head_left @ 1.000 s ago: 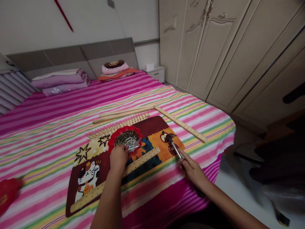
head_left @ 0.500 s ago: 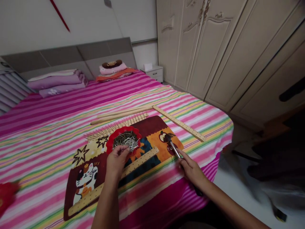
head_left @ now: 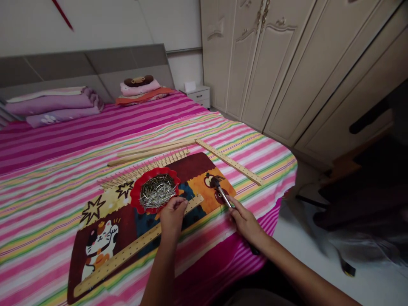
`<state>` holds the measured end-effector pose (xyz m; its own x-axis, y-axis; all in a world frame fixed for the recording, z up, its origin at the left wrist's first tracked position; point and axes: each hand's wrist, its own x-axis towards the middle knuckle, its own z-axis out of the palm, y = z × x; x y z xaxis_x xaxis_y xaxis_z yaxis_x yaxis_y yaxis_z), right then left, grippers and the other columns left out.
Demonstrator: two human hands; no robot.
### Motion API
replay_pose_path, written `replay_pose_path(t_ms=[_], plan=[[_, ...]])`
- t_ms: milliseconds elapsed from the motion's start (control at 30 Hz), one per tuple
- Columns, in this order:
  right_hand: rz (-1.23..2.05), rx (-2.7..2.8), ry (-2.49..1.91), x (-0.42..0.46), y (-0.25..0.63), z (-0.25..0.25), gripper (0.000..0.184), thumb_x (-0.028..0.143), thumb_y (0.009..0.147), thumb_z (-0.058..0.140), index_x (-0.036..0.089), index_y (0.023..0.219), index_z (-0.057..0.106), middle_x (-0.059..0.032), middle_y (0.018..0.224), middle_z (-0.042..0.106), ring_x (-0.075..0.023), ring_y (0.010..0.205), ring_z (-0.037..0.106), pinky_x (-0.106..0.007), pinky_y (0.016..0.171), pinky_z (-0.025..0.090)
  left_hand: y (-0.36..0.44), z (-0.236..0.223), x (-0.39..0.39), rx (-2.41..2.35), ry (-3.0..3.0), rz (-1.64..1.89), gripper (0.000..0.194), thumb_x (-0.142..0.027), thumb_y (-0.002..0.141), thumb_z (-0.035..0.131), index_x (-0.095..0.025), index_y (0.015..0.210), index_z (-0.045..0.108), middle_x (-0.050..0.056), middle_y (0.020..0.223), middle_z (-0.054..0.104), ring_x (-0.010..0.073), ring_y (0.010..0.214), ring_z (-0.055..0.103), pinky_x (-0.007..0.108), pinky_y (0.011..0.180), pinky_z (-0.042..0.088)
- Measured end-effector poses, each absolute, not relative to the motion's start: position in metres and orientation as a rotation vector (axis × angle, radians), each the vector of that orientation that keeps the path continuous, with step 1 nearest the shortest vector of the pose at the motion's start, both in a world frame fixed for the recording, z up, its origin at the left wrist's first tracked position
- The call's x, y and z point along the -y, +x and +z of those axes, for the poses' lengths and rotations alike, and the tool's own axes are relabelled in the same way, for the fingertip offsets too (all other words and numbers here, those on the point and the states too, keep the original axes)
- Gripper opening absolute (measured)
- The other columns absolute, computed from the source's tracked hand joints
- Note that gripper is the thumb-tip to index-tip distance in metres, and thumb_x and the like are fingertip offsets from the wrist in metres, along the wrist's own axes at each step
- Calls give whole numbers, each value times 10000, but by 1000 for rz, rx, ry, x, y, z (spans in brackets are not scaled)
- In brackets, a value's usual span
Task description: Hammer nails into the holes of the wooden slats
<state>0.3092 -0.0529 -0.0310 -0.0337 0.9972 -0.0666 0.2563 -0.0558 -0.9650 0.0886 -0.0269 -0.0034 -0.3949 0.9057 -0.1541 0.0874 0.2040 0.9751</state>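
Note:
My right hand (head_left: 245, 221) is closed around the handle of a hammer (head_left: 225, 197), a metal shaft with a dark head lying over the patterned mat (head_left: 188, 170). My left hand (head_left: 174, 214) is pinched over a perforated wooden strip (head_left: 127, 251), close to the strip's right end; whatever is between the fingertips is too small to make out. Just beyond that hand stands a red scalloped bowl (head_left: 135, 196) full of loose nails (head_left: 158, 190). The strip runs diagonally along the mat's near side.
Behind the bowl lies a wooden strip bristling with upright nails (head_left: 145, 169). Farther back are plain wooden strips (head_left: 153, 149), and another perforated strip (head_left: 229, 161) slants at the right. All rest on a striped bedspread (head_left: 41, 204). Wardrobe doors (head_left: 248, 63) stand beyond the bed.
My left hand has left the nail bowl and moved right and nearer, over the wooden strip. The right hand still grips the hammer. The whole view has shifted slightly.

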Motion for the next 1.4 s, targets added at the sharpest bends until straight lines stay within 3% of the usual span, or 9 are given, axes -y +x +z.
replay_pose_path(t_ms=[200, 733, 933, 1067, 1267, 1400], plan=[[1149, 1404, -1417, 53, 310, -35, 533, 301, 849, 401, 162, 1354, 499, 19, 620, 526, -152, 546, 482, -274, 541, 432, 89, -6, 25, -1757, 1026, 1250, 239, -392, 545, 672, -184, 661, 653, -4, 615, 641, 132, 591, 559, 239, 553, 416], [1204, 1311, -1394, 55, 308, -30, 549, 303, 824, 438, 125, 1337, 517, 27, 580, 482, -141, 507, 437, -260, 482, 385, 90, -6, 28, -1990, 1390, 1039, 165, -359, 665, 563, -216, 684, 644, -18, 625, 645, 151, 613, 573, 270, 630, 417], [1360, 1391, -1284, 71, 305, 10, 551, 332, 885, 407, 143, 1401, 436, 36, 600, 451, -110, 476, 387, -229, 435, 322, 91, -9, 30, -2004, 1516, 1037, 151, -324, 693, 537, -211, 671, 635, -4, 674, 629, 154, 673, 566, 274, 671, 401], [1470, 1581, -1163, 75, 298, 41, 501, 286, 895, 416, 181, 1382, 467, 55, 578, 391, -100, 487, 349, -224, 456, 309, 91, -11, 29, -1998, 1519, 1028, 155, -314, 710, 531, -207, 692, 641, -2, 676, 630, 151, 668, 560, 269, 670, 392], [1407, 1798, -1106, 69, 288, 45, 458, 207, 871, 426, 226, 1310, 554, 29, 660, 477, -105, 556, 405, -229, 516, 352, 89, -14, 29, -1992, 1556, 1018, 151, -287, 719, 539, -196, 749, 656, -7, 649, 601, 144, 636, 537, 259, 637, 370], [1423, 1737, -1148, 74, 289, 46, 458, 243, 876, 433, 221, 1319, 549, 37, 606, 456, -109, 524, 394, -226, 486, 349, 91, -14, 28, -2014, 1561, 1019, 123, -276, 716, 547, -197, 699, 640, -9, 638, 591, 142, 628, 535, 261, 637, 377]])
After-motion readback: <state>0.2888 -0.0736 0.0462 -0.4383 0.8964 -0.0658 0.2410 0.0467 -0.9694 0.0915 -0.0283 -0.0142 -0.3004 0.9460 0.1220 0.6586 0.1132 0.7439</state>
